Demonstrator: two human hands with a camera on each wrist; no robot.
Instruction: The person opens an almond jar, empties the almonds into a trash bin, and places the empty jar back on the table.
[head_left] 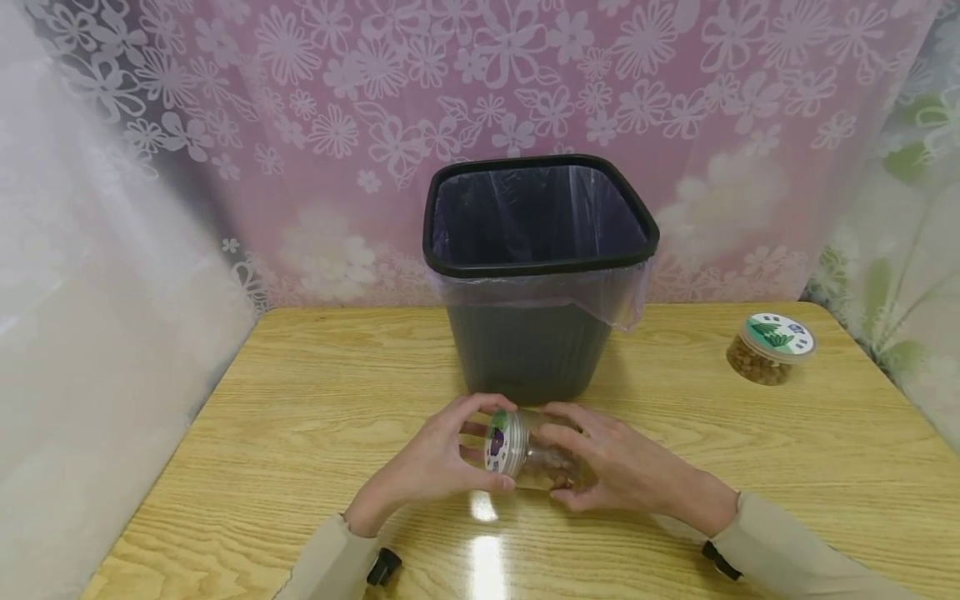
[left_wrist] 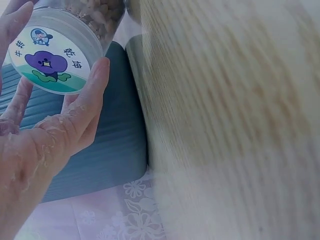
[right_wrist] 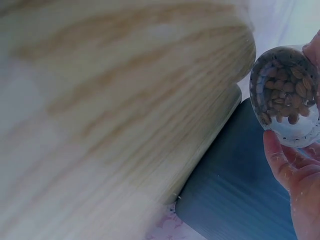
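Observation:
A clear plastic jar [head_left: 542,467] lies sideways between my two hands, in front of the bin. Its round lid [left_wrist: 50,60] points left and carries a label with a purple cartoon figure. My left hand [head_left: 442,454] grips this lid by the rim, thumb on the near side and fingers on the far side. My right hand [head_left: 618,458] holds the jar's body toward the base. Brown nut-like pieces [right_wrist: 287,95] show through the clear base in the right wrist view.
A dark bin [head_left: 528,350] with a black rim and a thin purple liner stands just beyond my hands. At the right of the wooden table [head_left: 315,400] sits a second jar [head_left: 765,350] with a green-and-white lid. Flowered cloth [head_left: 375,125] hangs behind the table.

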